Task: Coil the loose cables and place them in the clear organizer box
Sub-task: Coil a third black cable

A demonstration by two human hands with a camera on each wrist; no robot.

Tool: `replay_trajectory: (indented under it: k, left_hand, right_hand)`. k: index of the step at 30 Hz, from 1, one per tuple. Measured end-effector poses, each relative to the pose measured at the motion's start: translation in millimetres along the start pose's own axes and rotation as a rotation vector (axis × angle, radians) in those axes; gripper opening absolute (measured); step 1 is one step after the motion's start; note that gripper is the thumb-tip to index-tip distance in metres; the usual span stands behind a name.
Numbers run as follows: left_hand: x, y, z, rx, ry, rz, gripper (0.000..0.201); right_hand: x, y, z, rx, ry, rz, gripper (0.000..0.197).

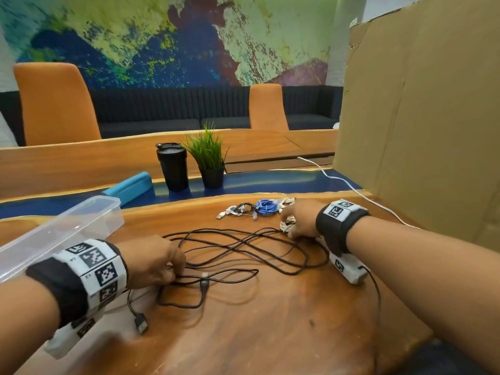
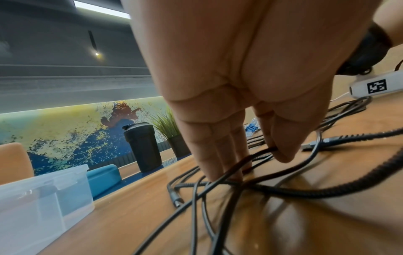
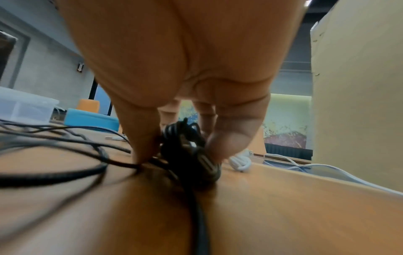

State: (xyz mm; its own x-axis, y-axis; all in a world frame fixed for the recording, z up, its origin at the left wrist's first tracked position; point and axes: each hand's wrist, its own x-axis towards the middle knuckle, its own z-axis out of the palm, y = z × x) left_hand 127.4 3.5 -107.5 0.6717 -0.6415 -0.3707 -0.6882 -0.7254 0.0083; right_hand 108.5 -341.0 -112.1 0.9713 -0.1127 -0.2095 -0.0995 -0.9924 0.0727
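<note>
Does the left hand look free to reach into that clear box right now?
Probably not yet: the left hand is pinching the loose black cable. The clear organizer box sits open beside that wrist, nothing between them.

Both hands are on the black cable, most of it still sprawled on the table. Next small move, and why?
Probably draw the next loop in: the left hand feeds slack toward the right hand, which wraps it on. The right wrist view shows fingers already around a small wound bundle, while the black cable lies in loose crossing loops. The clear organizer box can wait until it is coiled.
</note>
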Motion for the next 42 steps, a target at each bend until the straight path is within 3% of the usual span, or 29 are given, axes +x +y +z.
replay_trajectory:
  k: [4, 9, 13, 16, 18, 20, 23, 25, 27, 30, 35, 37, 39, 42]
  left_hand:
    - [3.5, -7.8, 2.6, 0.007, 0.000, 0.003, 0.021]
    - [6.9, -14.8, 2.6, 0.026, 0.017, 0.051, 0.021]
    - [7.1, -14.5, -1.7, -0.005, 0.026, 0.047, 0.022]
    - [5.1, -13.3, -1.6, -0.041, 0.028, 0.051, 0.019]
    - [5.5, -12.6, -0.6, -0.046, 0.032, 0.044, 0.016]
    - [4.9, -10.2, -0.8, -0.044, 0.035, 0.035, 0.015]
    - [0.1, -6.7, -0.5, -0.040, 0.042, 0.031, 0.014]
    - [-1.4, -5.5, 1.5, -0.034, 0.061, 0.041, 0.012]
    - [-2.1, -3.9, 1.8, -0.044, 0.092, 0.026, 0.013]
    - [-5.1, 0.0, -14.6, -0.093, 0.178, -0.067, 0.011]
    - [-12.3, -8.2, -67.3, -0.392, 0.563, -0.104, 0.005]
    - [-18.2, -16.8, -85.9, -0.502, 0.706, -0.083, 0.015]
    - [-28.3, -24.9, -99.0, -0.622, 0.790, -0.035, 0.022]
    - [-42.0, -34.1, -110.2, -0.751, 0.866, 0.003, 0.024]
  right_hand:
    - [7.6, 8.9, -7.1, -0.024, 0.035, 0.009, 0.023]
    - [9.8, 36.3, -13.3, 0.039, 0.133, 0.039, 0.022]
    - [8.7, 34.5, -3.1, -0.090, 0.085, 0.039, 0.036]
    - [-8.3, 16.3, -9.4, -0.033, 0.144, -0.119, 0.039]
    - [-24.4, -2.7, -9.5, 0.026, -0.032, -0.302, 0.035]
    - [-36.0, -21.3, -1.4, -0.096, -0.182, -0.392, 0.028]
    - [-34.7, -29.1, -2.4, -0.202, -0.054, -0.393, 0.014]
    - [-36.5, -26.1, -28.1, 0.063, 0.159, -0.333, 0.009]
    - [-43.2, -25.7, -64.6, 0.483, 0.363, -0.290, 0.011]
    - [-58.7, -41.7, -115.4, 1.002, 0.491, -0.336, 0.011]
    - [-73.8, -64.0, -189.0, 1.243, 0.703, -0.372, 0.013]
    - [-78.5, -58.9, -212.6, 1.310, 0.803, -0.340, 0.009]
    - [-81.1, -46.1, -229.1, 1.423, 0.781, -0.330, 0.012]
    - [-81.1, -25.0, -243.5, 1.703, 0.573, -0.367, 0.024]
